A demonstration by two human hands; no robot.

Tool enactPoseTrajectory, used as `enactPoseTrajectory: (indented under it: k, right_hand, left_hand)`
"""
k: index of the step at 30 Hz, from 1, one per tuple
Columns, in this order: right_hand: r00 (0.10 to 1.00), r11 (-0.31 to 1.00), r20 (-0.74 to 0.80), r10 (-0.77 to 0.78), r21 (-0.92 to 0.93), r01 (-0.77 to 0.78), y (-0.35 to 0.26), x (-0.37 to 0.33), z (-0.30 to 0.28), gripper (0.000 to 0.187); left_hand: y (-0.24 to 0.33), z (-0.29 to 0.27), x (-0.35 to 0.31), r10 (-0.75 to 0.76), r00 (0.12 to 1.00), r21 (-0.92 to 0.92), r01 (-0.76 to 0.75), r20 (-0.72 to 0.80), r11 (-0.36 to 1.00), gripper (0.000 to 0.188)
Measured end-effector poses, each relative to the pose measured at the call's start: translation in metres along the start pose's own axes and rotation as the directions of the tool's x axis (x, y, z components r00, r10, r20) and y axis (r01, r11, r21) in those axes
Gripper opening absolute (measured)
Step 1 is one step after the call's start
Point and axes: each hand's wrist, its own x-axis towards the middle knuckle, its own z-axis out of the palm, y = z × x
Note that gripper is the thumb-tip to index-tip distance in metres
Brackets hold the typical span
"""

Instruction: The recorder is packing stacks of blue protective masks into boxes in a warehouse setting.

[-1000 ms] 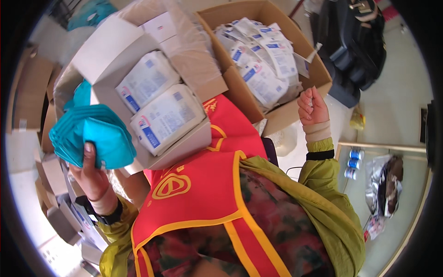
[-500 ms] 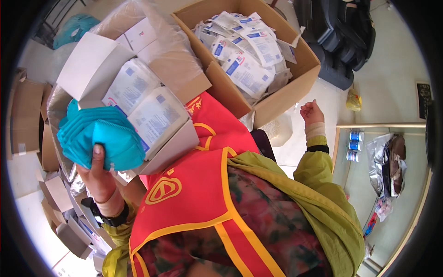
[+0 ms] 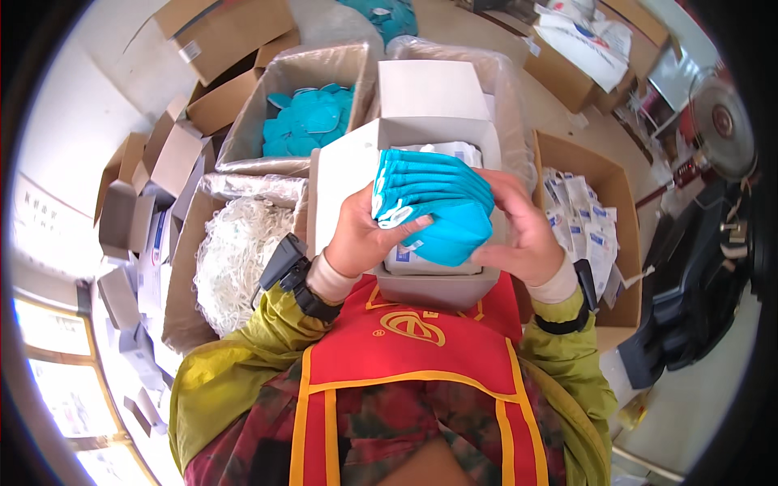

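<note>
A stack of several folded teal face masks [image 3: 438, 198] is held between my two hands above an open white carton [image 3: 438, 287]. My left hand [image 3: 361, 235] grips the stack's left end, its thumb lying across the front mask. At the opposite end, my right hand [image 3: 527, 235] has its fingers behind the stack and its thumb near the lower corner. Flat white packets [image 3: 405, 261] with blue print lie inside the white carton, partly covered by the masks.
A lined carton [image 3: 362, 89] of loose teal pieces stands far left. Nearer is a carton of tangled white strands [image 3: 239, 251]. On the right, a brown carton [image 3: 624, 308] holds white packets [image 3: 579, 223], beside a black padded chair [image 3: 689, 283]. Opened boxes [image 3: 150, 219] pile up at left.
My right hand has come in from the far right and now holds the stack too. The masks have moved over the middle of the white carton. The view has turned.
</note>
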Motion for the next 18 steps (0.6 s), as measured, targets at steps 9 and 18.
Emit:
enactPoseTrajectory:
  k: [9, 18]
  right_hand:
    - [0.986, 0.985, -0.051, 0.159, 0.069, -0.155, -0.014, 0.053, 0.001, 0.032]
    - [0.966, 0.955, -0.076, 0.245, 0.191, -0.227, 0.003, 0.076, -0.034, 0.036]
  left_hand:
    - [-0.028, -0.027, 0.005, -0.089, 0.995, -0.06, 0.087, -0.041, 0.994, 0.063]
    - [0.035, -0.048, 0.019, 0.439, 0.898, 0.807, -0.257, -0.003, 0.531, 0.051]
